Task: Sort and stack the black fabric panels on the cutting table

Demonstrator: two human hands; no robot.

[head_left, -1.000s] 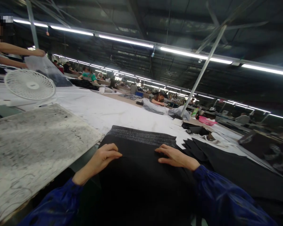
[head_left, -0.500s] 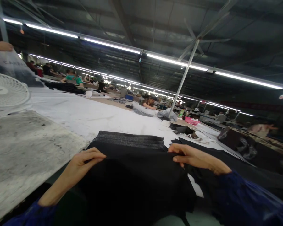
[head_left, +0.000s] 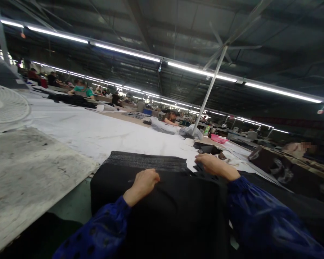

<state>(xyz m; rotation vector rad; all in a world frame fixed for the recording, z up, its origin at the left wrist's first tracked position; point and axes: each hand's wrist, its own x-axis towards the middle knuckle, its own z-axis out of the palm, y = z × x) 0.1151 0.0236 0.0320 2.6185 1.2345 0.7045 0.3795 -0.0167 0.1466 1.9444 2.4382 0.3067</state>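
Observation:
Black fabric (head_left: 178, 208) hangs over the near table edge, its far part lying on the white-covered table. A stack of dark pieces with a grey textured strip (head_left: 148, 162) lies at its far edge. My left hand (head_left: 144, 183) is on the middle of the fabric, fingers bent together; what they pinch, if anything, is too small to name. My right hand (head_left: 212, 165) is at the right, beyond the fabric's far right corner, over dark cut pieces (head_left: 202, 172). Its fingers are partly hidden, and whether they grip a piece is unclear.
A white fan (head_left: 8, 104) stands at the left beside a stained pale board (head_left: 35, 180). A metal pole (head_left: 210, 91) rises from the table's far side, near plastic bags and a pink basin (head_left: 218, 139). More black fabric lies at the right. Several people work farther back.
My left hand has moved right, from the fabric's left edge to its middle. My right hand has let go of the fabric's right corner and reached farther away. The hand at the far left is gone from view.

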